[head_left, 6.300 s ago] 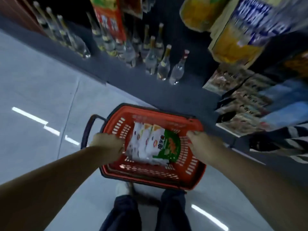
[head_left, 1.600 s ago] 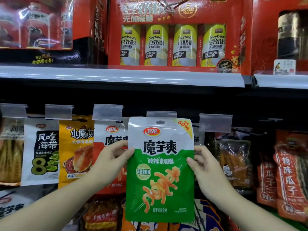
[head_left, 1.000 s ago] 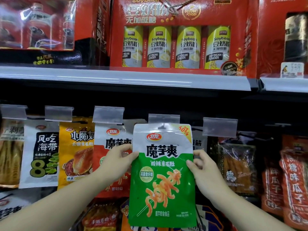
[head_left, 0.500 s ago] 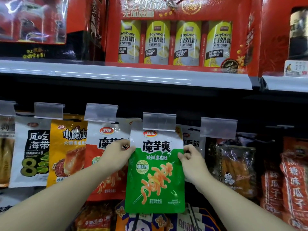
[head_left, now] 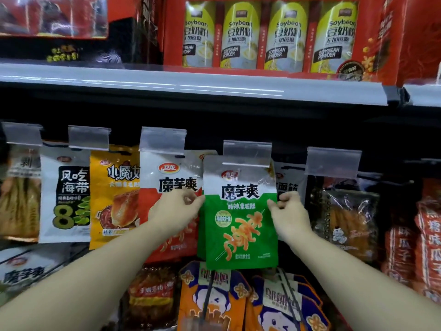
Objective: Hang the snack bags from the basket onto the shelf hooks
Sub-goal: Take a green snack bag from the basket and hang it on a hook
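**Mia:** What was the person doing?

**Ben:** Hanging a green snack bag (head_left: 239,218) on a hook. The bag was in the middle of the frame, just under a clear price tag (head_left: 247,152).

**Mia:** How were the hands holding it?

**Ben:** The left hand (head_left: 177,212) pinched the bag's left edge. The right hand (head_left: 287,215) pinched the right edge. Both held it about halfway up, where the white part met the green part.

**Mia:** Was the bag on the hook?

**Ben:** I think it was. The top of the bag was tucked behind the tag, and the bag hung straight. But the hook itself was hidden, so I could not be sure.

**Mia:** What was next to it?

**Ben:** A red bag (head_left: 171,201) of the same brand hung just to the left, partly behind the left hand. A white bag (head_left: 290,185) peeked out behind on the right. Orange bags (head_left: 214,297) hung lower down. Up top sat a shelf (head_left: 191,82) with a red soybean powder box (head_left: 269,34).

**Mia:** How would you do this step well?

**Ben:** I would keep both sides level, so the hole slid on straight. I would push the bag back gently, then give a tiny tug down to check it caught. Only then would I let go, one hand at a time. If it had missed the hook, the bag would likely fall.

**Mia:** Where was the basket?

**Ben:** It was not in the picture.
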Tool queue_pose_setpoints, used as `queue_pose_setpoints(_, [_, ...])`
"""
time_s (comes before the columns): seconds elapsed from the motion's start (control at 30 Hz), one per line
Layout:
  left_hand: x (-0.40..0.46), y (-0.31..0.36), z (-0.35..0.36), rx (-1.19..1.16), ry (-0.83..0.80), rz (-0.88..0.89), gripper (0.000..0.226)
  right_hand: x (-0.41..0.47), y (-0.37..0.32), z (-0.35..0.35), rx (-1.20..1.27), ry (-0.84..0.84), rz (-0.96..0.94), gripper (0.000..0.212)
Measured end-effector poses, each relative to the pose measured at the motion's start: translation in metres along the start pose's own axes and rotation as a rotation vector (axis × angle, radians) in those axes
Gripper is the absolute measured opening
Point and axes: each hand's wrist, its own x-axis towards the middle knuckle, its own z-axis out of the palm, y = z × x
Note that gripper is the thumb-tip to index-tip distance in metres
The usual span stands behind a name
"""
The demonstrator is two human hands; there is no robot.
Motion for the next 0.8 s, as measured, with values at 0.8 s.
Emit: queue_pose_setpoints(0.8, [-0.297,-0.294,-0.065,0.955,-0.869,0.230,0.022,-0.342,0.100,0.171,-1.109,-0.797,-0.539,0.034])
